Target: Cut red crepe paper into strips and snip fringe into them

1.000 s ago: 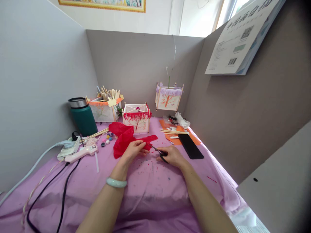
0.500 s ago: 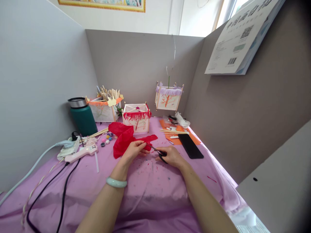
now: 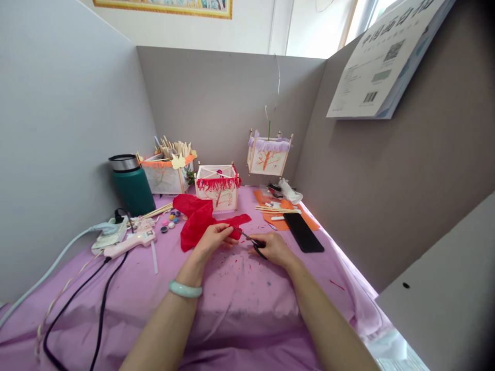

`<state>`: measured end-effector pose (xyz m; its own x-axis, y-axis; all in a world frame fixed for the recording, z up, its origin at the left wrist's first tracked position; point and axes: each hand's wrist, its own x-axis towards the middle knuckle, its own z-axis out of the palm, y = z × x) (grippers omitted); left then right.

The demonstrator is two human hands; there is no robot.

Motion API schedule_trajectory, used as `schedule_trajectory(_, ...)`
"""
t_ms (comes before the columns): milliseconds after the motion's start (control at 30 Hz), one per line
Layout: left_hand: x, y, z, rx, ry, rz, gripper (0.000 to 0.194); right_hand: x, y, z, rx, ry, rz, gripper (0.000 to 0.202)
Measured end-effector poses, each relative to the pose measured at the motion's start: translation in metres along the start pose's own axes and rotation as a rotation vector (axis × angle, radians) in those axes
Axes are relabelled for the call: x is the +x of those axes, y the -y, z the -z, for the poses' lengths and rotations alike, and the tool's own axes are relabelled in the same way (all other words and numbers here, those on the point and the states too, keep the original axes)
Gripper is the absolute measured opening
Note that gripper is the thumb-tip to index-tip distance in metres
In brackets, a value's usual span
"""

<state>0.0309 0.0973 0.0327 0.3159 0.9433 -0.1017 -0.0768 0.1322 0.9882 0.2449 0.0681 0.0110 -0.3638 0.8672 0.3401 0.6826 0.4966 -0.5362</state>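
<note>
My left hand [image 3: 215, 239] pinches a piece of red tissue paper [image 3: 194, 221], with more of the crumpled sheet spread behind and left of the fingers. In my right hand [image 3: 274, 249] is a pair of black-handled scissors [image 3: 257, 244], fingers wrapped round the loops. The blades point up and left and meet the red paper at my left fingertips; whether they are parted is hard to make out. Just behind the paper stands a white box lantern [image 3: 217, 193] with red fringe and a painted tree. Small red scraps lie on the purple cloth [image 3: 247, 288].
Left are a green bottle [image 3: 133, 188], a pink glue gun [image 3: 129, 244] with cables and a box of sticks [image 3: 166, 172]. Right are a black phone [image 3: 303, 233], wooden sticks [image 3: 276, 209] and orange paper [image 3: 309, 219]. A purple-fringed lantern [image 3: 268, 157] hangs behind. Grey partitions enclose the table.
Almost nothing differs. The scissors' handle loops sit very slightly differently in my right hand, while my left hand keeps its pinch on the red tissue paper.
</note>
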Motion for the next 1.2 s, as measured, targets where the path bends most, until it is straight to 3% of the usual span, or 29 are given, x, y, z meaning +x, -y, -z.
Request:
schedule_trajectory(533,0.0003,-0.0007,-0.0004,-0.004,-0.002,0.009,0.017,-0.0003,0.0058,0.0031,-0.044,0.000,0.018,0.033)
schedule_trajectory(1033,0.0024,-0.0024,0.0071,-0.204,-0.119,-0.073,0.013,0.0000,0.0026,0.0009,0.136,0.034,-0.041,0.048)
schedule_trajectory(1200,0.0018,-0.0023,0.0054,-0.144,-0.072,-0.062,0.014,0.0001,0.0004,0.0003,0.096,0.044,-0.039,0.047)
